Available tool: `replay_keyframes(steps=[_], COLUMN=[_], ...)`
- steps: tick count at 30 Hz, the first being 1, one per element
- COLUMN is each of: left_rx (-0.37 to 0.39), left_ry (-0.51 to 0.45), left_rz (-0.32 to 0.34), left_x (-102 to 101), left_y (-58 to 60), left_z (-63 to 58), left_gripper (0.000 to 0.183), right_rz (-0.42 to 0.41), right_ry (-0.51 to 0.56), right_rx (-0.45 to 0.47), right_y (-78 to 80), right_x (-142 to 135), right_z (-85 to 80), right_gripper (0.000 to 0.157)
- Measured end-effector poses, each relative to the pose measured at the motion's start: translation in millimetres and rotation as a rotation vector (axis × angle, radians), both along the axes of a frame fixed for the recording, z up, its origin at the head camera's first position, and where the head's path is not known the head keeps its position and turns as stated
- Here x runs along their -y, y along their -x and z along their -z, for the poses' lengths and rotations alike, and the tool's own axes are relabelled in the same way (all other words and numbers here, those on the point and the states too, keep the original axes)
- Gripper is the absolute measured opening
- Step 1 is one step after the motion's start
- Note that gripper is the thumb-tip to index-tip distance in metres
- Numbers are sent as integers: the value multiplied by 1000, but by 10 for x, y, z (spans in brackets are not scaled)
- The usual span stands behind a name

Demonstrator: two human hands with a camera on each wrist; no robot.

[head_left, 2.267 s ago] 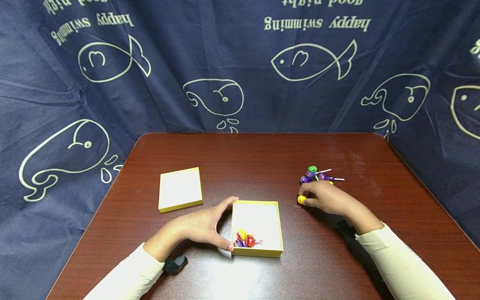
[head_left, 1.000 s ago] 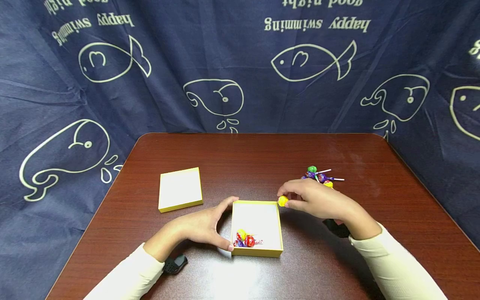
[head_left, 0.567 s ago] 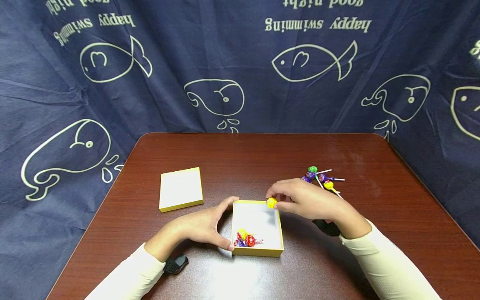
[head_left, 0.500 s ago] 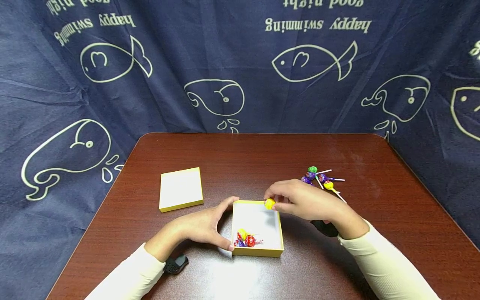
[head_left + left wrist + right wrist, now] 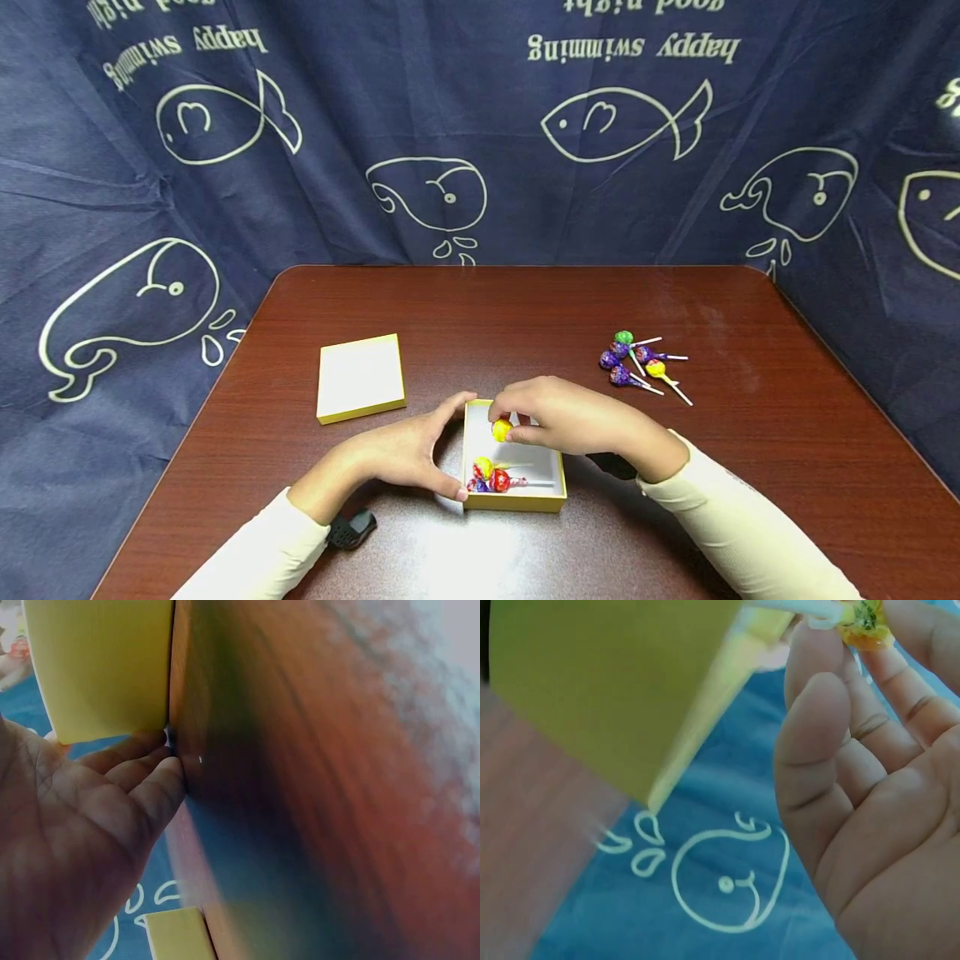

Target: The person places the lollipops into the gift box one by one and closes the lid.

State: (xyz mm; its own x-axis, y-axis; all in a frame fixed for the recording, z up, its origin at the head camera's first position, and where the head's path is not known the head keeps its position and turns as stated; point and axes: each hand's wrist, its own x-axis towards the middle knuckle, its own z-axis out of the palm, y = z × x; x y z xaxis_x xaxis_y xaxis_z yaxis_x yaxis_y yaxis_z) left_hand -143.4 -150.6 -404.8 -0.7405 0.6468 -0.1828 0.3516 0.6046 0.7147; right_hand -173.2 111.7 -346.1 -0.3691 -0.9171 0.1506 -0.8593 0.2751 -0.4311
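Note:
A yellow lollipop [image 5: 502,430] is pinched between the thumb and fingers of my right hand [image 5: 573,417], over the shallow yellow box [image 5: 517,504]. Its white stick [image 5: 795,607] shows in the right wrist view, beside the wall of the box. My left hand [image 5: 401,450] spans the box's left side, thumb at the near corner and fingers at the far corner. Inside the box, near its front left, lie a red lollipop [image 5: 499,480], a yellow-and-red lollipop [image 5: 482,468] and a partly hidden purple one [image 5: 478,486].
Several lollipops, including a green one [image 5: 624,337] and a yellow one [image 5: 656,368], lie in a loose pile on the right of the brown table [image 5: 480,317]. A second yellow box part [image 5: 362,379], pale inside, sits at left. A blue cloth [image 5: 480,125] hangs behind.
My right hand has carried the yellow lollipop leftward from the pile, past the box's far right corner, to above its inside. The left hand has stayed at the box.

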Motion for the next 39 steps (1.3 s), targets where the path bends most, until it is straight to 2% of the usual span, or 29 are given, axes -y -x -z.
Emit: replay_keyframes(steps=[7,13,27,39], left_rx=[8,-5,6,0], left_ry=[17,20,-6,7], left_rz=[3,6,-2,-4], left_x=[11,6,4,2], left_y=[-4,-3,-8,-8], left_z=[-14,-21,-18,-25], left_gripper=[123,123,122,121], right_rz=[21,46,102,79], right_ry=[-109,-188,-238,-253], right_rx=[-56,-54,-45,-57], right_y=[-17,-32,-43,-38], right_x=[147,201,247,254], right_z=[174,255,355,351], right_gripper=[15,15,16,14])
